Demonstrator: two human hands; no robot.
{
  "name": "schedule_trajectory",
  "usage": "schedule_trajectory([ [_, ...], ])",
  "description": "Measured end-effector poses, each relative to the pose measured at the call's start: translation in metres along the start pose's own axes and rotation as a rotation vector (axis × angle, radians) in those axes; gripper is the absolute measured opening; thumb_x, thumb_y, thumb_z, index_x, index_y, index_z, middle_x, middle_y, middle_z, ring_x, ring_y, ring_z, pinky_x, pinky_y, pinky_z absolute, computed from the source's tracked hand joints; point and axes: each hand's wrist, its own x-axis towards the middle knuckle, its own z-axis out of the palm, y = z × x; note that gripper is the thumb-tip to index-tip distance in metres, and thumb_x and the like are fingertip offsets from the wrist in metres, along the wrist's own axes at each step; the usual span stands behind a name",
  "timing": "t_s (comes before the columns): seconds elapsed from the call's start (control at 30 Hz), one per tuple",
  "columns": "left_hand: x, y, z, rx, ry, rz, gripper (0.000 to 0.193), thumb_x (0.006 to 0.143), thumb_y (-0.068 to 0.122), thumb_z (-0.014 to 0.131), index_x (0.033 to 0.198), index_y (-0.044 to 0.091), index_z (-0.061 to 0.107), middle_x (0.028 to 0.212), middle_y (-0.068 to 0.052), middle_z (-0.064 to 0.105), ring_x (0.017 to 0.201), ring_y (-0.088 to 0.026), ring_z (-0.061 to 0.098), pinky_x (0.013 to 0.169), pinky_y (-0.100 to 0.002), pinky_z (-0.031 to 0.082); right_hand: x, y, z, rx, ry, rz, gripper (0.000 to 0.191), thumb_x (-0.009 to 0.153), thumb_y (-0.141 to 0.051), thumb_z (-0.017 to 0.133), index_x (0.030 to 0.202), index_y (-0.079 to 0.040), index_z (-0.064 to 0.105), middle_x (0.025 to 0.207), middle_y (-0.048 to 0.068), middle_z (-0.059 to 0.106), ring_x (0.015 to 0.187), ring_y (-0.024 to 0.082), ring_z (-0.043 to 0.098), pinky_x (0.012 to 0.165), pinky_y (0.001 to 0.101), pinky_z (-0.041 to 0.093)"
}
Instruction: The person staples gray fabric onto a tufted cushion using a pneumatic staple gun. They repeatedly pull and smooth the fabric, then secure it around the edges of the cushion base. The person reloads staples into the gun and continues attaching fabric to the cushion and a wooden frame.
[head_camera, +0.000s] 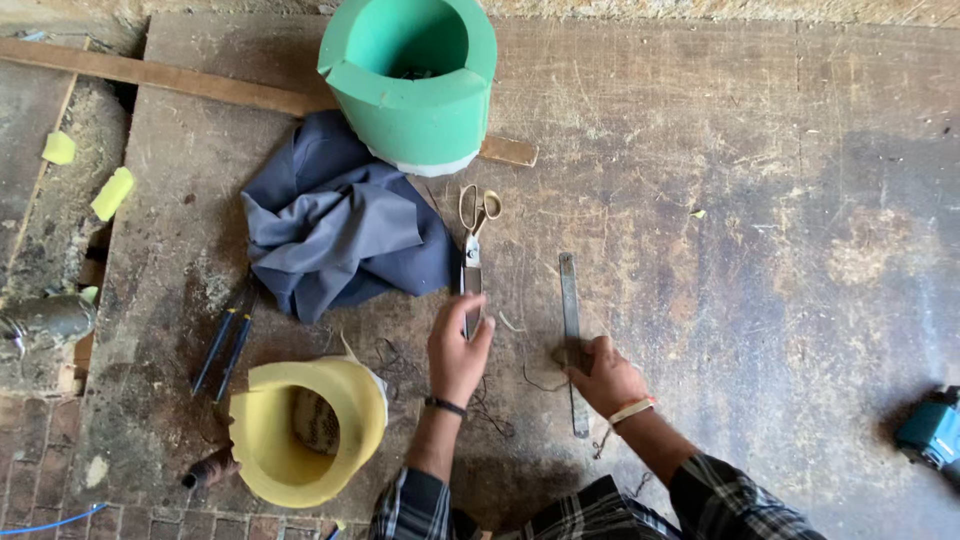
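The left hand (458, 350) is closed around the blade end of a pair of big metal scissors with gold-coloured handles (473, 245). The fingers wrap over the shut blades, and the thumb sits on the side. The scissors lie flat on the worn brown wooden work table (720, 220). Their handles point away from the hand, toward the far side of the table.

The right hand (603, 375) is just beside the left hand. It presses down on a long flat metal ruler (571, 300), with the fingers curled over it. I cannot tell if the hand is gripping the ruler or only holding it down. One end of the ruler sticks out past the fingers, away from the person. The other end pokes out near the wrist. The ruler lies almost side by side with the scissors, close but not touching.

Past the scissor handles stands a thick green foam ring shaped like a tub (412, 85). A crumpled piece of grey-blue cloth (335, 225) lies next to the scissors, on the outer side of the left hand. Near the left arm sits a yellow foam ring (305, 430). Two dark blue pens (226, 350) lie beyond it. Thin dark threads (500, 415) lie on the table between the two arms.
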Motion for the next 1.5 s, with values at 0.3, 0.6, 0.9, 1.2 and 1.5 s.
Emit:
schedule_trajectory([
  [0.3, -0.135, 0.019, 0.020, -0.030, 0.024, -0.204, 0.028, 0.095, 0.019, 0.071, 0.122, 0.011, 0.068, 0.123, -0.008, 0.071, 0.112, -0.025, 0.070, 0.084, -0.040, 0.060, 0.000, -0.038, 0.058, 0.175, -0.221, -0.720, 0.034, 0.089, -0.014, 0.066, 0.123, -0.009, 0.070, 0.117, 0.014, 0.073, 0.100, 0.027, 0.072, 0.090, 0.0395, 0.058],
  [0.6, -0.203, 0.043, 0.120, 0.395, -0.252, -0.166, 0.041, 0.087, 0.031, 0.074, 0.122, 0.009, 0.069, 0.119, -0.013, 0.071, 0.107, -0.034, 0.067, 0.086, -0.047, 0.055, -0.045, 0.221, -0.010, 0.320, 0.166, -0.455, 0.034, 0.087, -0.027, 0.074, 0.118, -0.013, 0.076, 0.108, 0.009, 0.077, 0.090, 0.021, 0.075, 0.082, 0.0345, 0.060],
  [0.9, -0.231, 0.079, 0.182, 0.756, 0.069, -0.076, 0.018, 0.083, 0.031, 0.075, 0.083, 0.013, 0.076, 0.094, -0.011, 0.071, 0.092, -0.034, 0.067, 0.080, -0.048, 0.055, -0.111, 0.542, -0.086, -0.061, 0.967, -0.077, 0.060, 0.077, -0.029, 0.084, 0.131, -0.009, 0.067, 0.129, 0.025, 0.058, 0.119, 0.043, 0.056, 0.099, 0.0503, 0.048],
  [1.2, -0.238, 0.124, 0.191, 0.829, 0.049, -0.399, 0.026, 0.089, 0.035, 0.070, 0.097, 0.012, 0.077, 0.102, -0.015, 0.075, 0.092, -0.034, 0.073, 0.076, -0.047, 0.060, -0.127, 0.598, -0.124, -0.143, 0.618, -0.025, 0.052, 0.085, -0.033, 0.073, 0.135, -0.023, 0.066, 0.129, 0.011, 0.068, 0.119, 0.036, 0.063, 0.103, 0.0496, 0.049],
  [1.5, -0.244, 0.135, 0.186, 0.811, 0.050, -0.550, 0.021, 0.092, 0.038, 0.070, 0.105, 0.023, 0.079, 0.101, -0.013, 0.076, 0.093, -0.037, 0.074, 0.076, -0.049, 0.061, -0.141, 0.658, -0.176, -0.192, 0.480, 0.265, 0.079, 0.079, -0.043, 0.083, 0.152, -0.040, 0.055, 0.129, 0.015, 0.071, 0.113, 0.041, 0.069, 0.095, 0.0500, 0.056],
])
